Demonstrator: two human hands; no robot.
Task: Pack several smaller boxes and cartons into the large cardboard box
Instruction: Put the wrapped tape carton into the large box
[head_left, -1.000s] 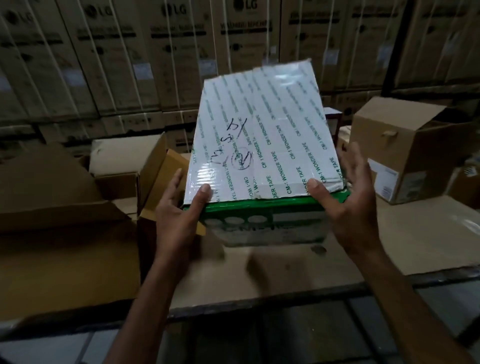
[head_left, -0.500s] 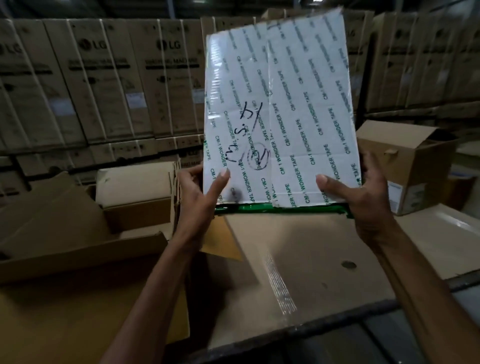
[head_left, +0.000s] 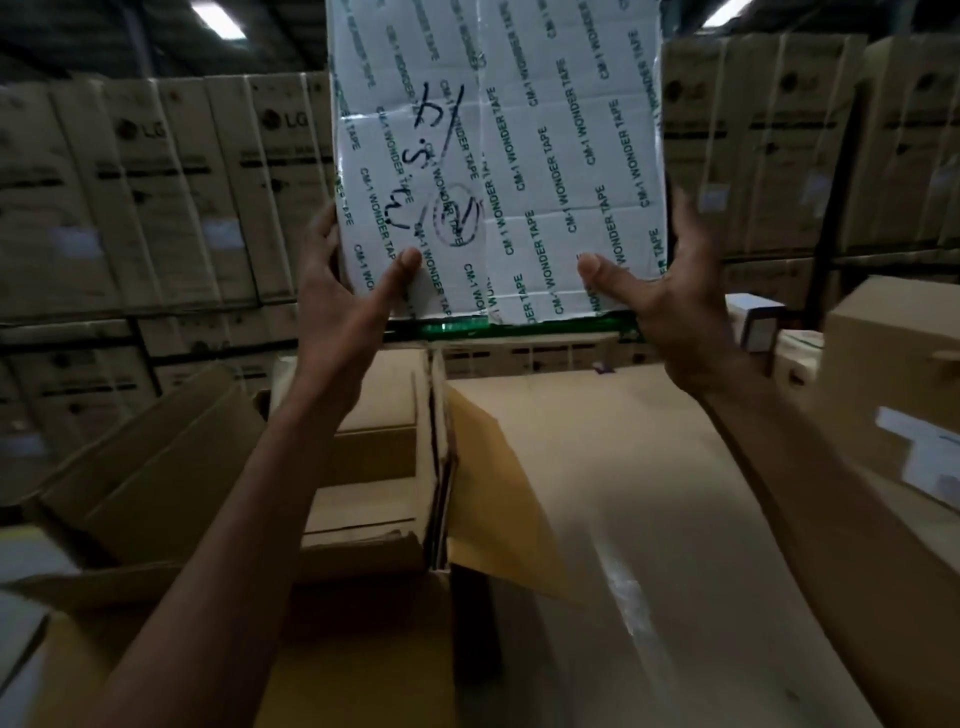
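Observation:
A white carton (head_left: 540, 156) wrapped in tape printed "CM-1 WONDER TAPE", with black handwriting and a green lower edge, is held high in front of me, its top out of view. My left hand (head_left: 343, 296) grips its lower left side, thumb on the front face. My right hand (head_left: 670, 296) grips its lower right side the same way. Below and to the left stands the large open cardboard box (head_left: 436, 467), flaps raised, with a plain brown carton (head_left: 374, 415) inside it.
A flat cardboard sheet (head_left: 649, 519) covers the surface at lower right. A brown box with a white label (head_left: 893, 395) stands at the right, a small white box (head_left: 758, 322) behind it. Stacked LG cartons (head_left: 171, 197) wall the background.
Both hands have raised the white carton from chest height and tilted it upright, so its taped face now fills the upper view. The view has shifted upward.

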